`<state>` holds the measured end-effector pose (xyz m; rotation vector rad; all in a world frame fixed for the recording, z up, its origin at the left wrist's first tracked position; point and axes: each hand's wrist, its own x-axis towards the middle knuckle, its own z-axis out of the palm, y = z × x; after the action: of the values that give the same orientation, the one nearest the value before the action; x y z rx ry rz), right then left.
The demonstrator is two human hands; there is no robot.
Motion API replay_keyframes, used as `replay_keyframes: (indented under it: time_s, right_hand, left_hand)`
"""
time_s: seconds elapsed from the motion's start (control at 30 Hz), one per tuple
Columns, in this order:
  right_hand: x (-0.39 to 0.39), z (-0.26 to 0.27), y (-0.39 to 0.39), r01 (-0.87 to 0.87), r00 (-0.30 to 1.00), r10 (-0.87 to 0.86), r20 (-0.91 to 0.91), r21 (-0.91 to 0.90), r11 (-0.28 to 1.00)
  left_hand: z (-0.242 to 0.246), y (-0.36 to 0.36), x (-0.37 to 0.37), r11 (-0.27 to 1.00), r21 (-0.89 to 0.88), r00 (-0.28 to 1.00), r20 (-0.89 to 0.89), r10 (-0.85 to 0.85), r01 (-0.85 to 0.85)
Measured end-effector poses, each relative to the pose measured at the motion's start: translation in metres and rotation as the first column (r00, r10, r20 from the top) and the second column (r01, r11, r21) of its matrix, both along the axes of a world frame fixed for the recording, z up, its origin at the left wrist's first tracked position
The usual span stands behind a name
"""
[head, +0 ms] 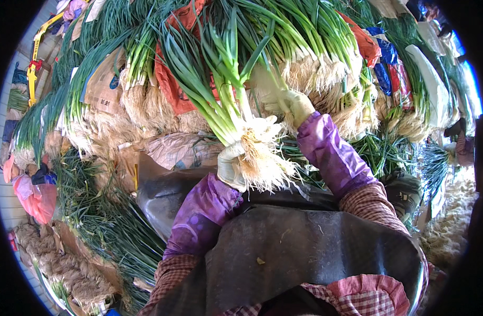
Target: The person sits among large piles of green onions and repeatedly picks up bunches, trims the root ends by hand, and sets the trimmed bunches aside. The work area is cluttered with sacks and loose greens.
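My left hand (231, 166), in a pale glove with a purple cuff, is closed around the white lower stems of a bunch of green onions (229, 106). Their pale roots hang to the right over my lap, and the green leaves point up and away. My right hand (291, 104), gloved alike, is just right of that bunch, with a thin green onion stalk (281, 83) in its grip; its fingers are partly blurred. A large heap of green onions (308, 43) with roots towards me lies beyond both hands.
A dark apron (304, 245) covers my lap. Loose green leaves (103, 209) lie at the left, and a brown sack (178, 150) before my knees. Red plastic (170, 79) lies among the onions. Rows of root ends (68, 260) are at lower left; a yellow metal bar (32, 75) stands upper left.
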<state>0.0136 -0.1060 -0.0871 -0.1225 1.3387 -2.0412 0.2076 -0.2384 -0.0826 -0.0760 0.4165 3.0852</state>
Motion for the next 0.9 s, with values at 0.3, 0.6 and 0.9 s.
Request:
replay_keyframes:
  time_s: [0.3,0.6,0.9]
  right_hand:
    - [0.025,0.01,-0.008,-0.218,0.959,0.224,-0.172,0.05,0.975]
    - [0.03,0.026,0.018,-0.102,0.564,0.624,-0.541,0.704,0.703]
    - [0.016,0.045,0.021,0.429,0.326,0.778,-0.537,0.817,0.384]
  left_hand:
    - [-0.001,0.008,-0.005,0.994,-0.019,0.994,-0.024,-0.105,0.105]
    - [-0.001,-0.006,0.002,0.979,0.159,0.986,-0.121,-0.111,0.13]
    - [-0.007,-0.002,0.002,0.994,0.029,0.994,0.022,-0.11,0.109]
